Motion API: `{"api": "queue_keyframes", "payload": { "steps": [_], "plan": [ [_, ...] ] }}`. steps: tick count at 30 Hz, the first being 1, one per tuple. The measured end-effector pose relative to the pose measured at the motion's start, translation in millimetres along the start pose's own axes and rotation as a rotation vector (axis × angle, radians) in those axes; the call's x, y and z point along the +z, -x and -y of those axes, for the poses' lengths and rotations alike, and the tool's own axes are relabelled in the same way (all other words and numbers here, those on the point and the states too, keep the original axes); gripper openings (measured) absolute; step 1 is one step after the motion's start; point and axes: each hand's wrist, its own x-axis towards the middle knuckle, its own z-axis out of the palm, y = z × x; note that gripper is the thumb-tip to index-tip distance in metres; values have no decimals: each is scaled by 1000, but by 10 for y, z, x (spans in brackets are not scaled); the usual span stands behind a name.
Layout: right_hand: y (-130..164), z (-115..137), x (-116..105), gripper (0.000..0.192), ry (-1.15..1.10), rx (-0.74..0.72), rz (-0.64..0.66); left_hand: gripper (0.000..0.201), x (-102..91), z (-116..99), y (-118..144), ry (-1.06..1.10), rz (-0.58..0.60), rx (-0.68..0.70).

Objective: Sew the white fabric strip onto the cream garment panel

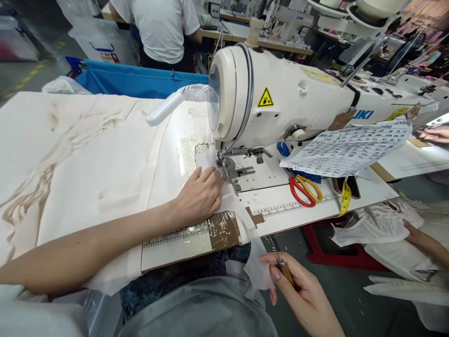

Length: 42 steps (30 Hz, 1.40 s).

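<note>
White cloth (206, 159) lies on the desk (270, 227) by the machine (287, 89), partly under the left hand (200, 195), its grip loose; the right hand (302, 294) grasps an awl (286, 272). Light, even pressure should keep the cloth smooth.

Surroundings as I log them remotely: loose tools, paperwork, background.
I record scissors (306, 191) with red and yellow handles, near a yellow tape measure (345, 197); a gridded paper sheet (347, 147) tilts above. Behind, I note a blue fabric bin (140, 79) and, beyond it, a person (159, 30) in a white T-shirt, back turned.
</note>
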Motion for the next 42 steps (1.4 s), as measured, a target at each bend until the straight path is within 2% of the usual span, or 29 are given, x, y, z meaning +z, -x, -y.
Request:
{"api": "queue_keyframes", "payload": {
  "steps": [6,11,20,24,27,30,33,36,42],
  "plan": [
    [-127,-42,27,24,13,-51,-9,45,18,4,-1,-3,-35,6],
    [-246,54,65,27,47,-91,17,44,19,1,0,-6,-45,6],
    [-459,226,153,35,10,-35,-9,40,2,10,-33,-43,-60,0],
    [-488,249,281,41,-192,81,-6,33,10,58,-66,-141,-56,-12],
    [-473,247,442,48,-451,195,13,37,34,104,-87,-190,-63,-6],
    [-453,255,564,49,-559,232,8,38,27,110,-91,-191,-51,-11],
    [-448,271,587,48,-507,200,-40,35,-19,80,-72,-119,-34,-23],
    [-443,262,555,45,-364,122,-88,37,-59,54,-42,-50,-21,-19],
    [-404,158,532,33,-109,-48,-61,44,-2,76,-45,-32,-41,-31]
  ]
}}
